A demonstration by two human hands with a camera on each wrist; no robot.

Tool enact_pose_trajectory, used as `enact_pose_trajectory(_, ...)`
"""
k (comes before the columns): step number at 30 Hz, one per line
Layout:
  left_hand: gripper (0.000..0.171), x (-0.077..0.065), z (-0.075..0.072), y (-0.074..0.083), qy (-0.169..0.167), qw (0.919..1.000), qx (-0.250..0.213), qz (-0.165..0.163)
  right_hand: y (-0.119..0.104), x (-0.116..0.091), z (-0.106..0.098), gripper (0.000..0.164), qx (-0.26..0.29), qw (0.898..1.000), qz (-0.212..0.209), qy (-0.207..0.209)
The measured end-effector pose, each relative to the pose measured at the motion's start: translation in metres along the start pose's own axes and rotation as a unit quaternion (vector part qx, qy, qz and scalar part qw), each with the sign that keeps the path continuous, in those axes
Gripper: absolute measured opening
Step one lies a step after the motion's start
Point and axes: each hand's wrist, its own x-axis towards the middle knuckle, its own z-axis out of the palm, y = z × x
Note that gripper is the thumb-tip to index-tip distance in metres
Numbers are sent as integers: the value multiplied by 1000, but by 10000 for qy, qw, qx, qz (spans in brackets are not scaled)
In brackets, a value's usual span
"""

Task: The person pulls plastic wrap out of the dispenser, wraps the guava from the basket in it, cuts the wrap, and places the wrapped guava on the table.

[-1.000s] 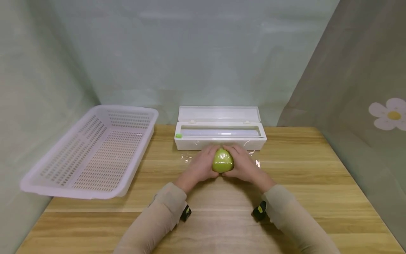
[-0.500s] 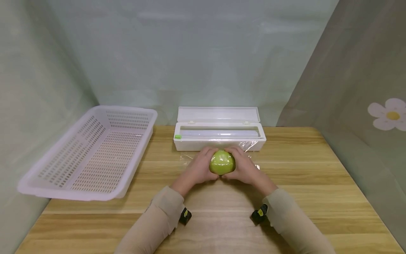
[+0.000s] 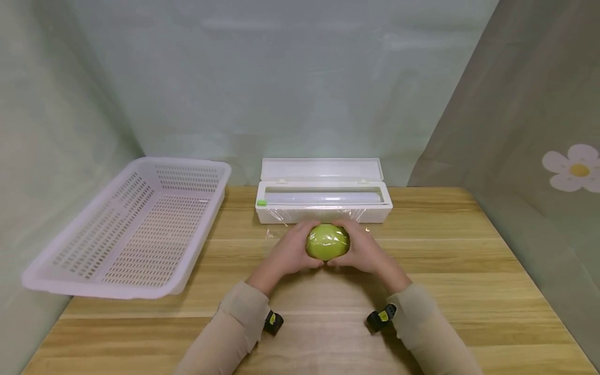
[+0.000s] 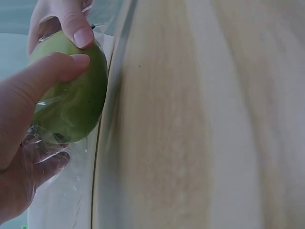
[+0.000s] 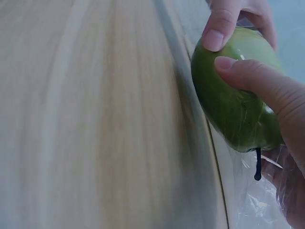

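A green pear (image 3: 327, 242) is held between both hands in front of a white cling film box. Clear cling film (image 5: 259, 205) covers the pear and stretches back to the box. My left hand (image 3: 295, 247) grips the pear's left end, its thumb (image 4: 66, 67) lying on the near side. From the right, my right hand (image 3: 364, 251) grips the other end in the same way. The two thumb tips nearly meet on the pear. In the right wrist view, the dark stem (image 5: 258, 164) points toward the right palm. Behind the pear, some fingers are partly hidden.
The cling film box (image 3: 375, 215) stands at the table's back with its lid (image 3: 321, 169) raised, a film roll (image 3: 323, 198) inside and a green slider (image 3: 262, 202) at its left. A white slotted basket (image 3: 147, 250) sits at the left of the wooden table (image 3: 459, 312).
Both hands have drawn the pear slightly toward the person and rolled it, so more of it shows between them. The film stretched to the box has tightened.
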Motion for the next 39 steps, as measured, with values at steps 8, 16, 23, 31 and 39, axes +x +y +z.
enact_pose_trajectory(8,87,-2,0,-1,-15,10000,20,-31,0,-3,3,89,-6,10000,26,91)
enact_pose_trajectory(16,89,-5,-3,2,-156,9997,-33,-180,-6,-9,3,89,-36,9997,237,77)
enact_pose_trajectory(23,90,-7,-6,4,-192,9995,-60,-241,-10,-12,3,90,-235,9994,190,167)
enact_pose_trajectory(31,89,-3,-12,7,-234,9997,25,-18,-10,-12,-1,92,225,9995,195,100)
enact_pose_trajectory(39,89,-5,-16,7,-409,9990,161,95,-8,-12,-1,86,174,9996,72,188)
